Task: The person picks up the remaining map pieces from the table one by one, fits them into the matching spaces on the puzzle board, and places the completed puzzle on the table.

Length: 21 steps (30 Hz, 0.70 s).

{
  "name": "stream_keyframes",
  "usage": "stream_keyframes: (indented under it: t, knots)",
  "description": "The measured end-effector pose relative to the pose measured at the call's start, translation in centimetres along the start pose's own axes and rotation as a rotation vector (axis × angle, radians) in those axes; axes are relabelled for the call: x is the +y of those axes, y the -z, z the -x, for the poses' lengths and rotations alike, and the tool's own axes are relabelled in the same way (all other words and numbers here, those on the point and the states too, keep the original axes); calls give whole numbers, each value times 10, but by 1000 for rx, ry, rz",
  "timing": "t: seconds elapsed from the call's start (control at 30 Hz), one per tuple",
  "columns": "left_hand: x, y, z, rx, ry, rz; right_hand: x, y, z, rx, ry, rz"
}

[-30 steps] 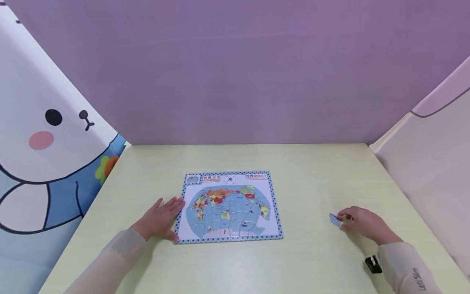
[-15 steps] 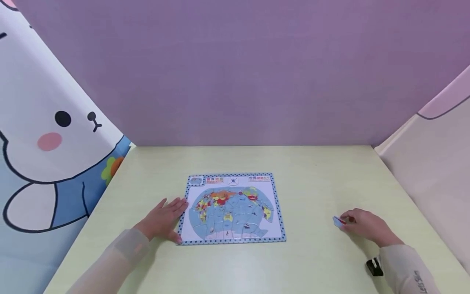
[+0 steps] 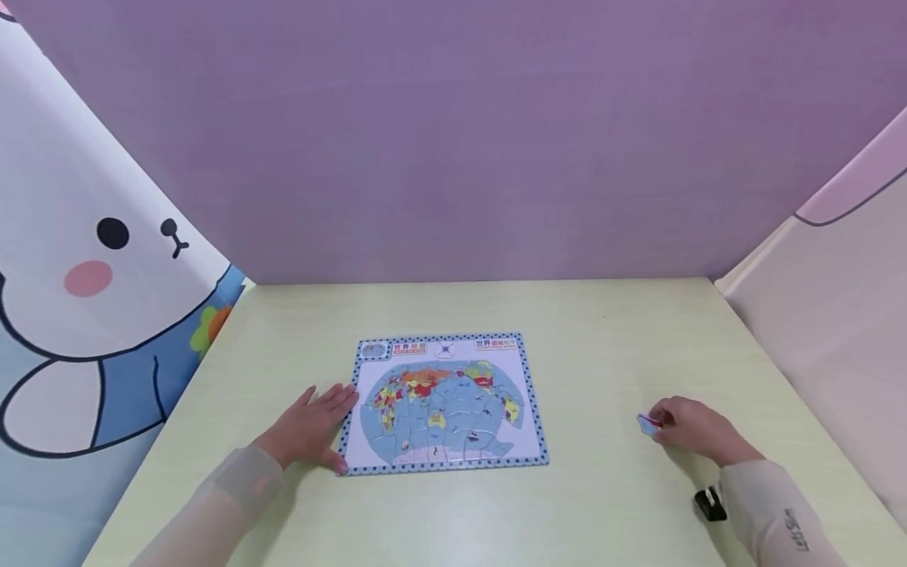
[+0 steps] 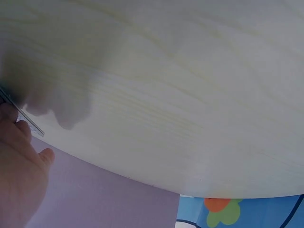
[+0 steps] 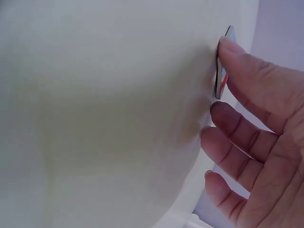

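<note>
A world map jigsaw puzzle lies flat on the table, its border blue and dotted. White backing shows through a notch at the map's lower right. My left hand rests at the puzzle's left edge, fingers straight and thumb near the lower corner. In the left wrist view, that hand touches the board's thin edge. Off to the right, my right hand pinches a small blue and red puzzle piece close over the table. The right wrist view shows the thumb on the piece, with the other fingers bent.
The pale wooden table ends at a purple backdrop. A cartoon-printed cloth hangs along the left side and a white cloth along the right. A small black object sits under the right wrist.
The head view shifts slightly. Both hands stay in nearly the same places, and the pinched puzzle piece tilts a little, showing more of its blue face than half a second ago.
</note>
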<state>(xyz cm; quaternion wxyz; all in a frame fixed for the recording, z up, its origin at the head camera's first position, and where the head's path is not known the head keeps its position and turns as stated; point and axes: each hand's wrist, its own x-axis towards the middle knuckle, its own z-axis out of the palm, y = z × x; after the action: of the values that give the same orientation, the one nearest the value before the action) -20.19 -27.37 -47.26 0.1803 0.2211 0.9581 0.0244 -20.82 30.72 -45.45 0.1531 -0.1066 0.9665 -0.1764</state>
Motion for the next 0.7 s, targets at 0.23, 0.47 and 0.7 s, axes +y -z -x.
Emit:
stream_keyframes:
  t: [0.23,0.47,0.7]
  knots:
    - [-1,-1,0,5,-4,14,-7,1,-1,3,-14,-33]
    - [-4,-5,1,16,-7,12,-6,-3,-3,22,14,-80]
    - [-2,-4,-2,15,-8,19,-4,-3,-3,21,-35,-73]
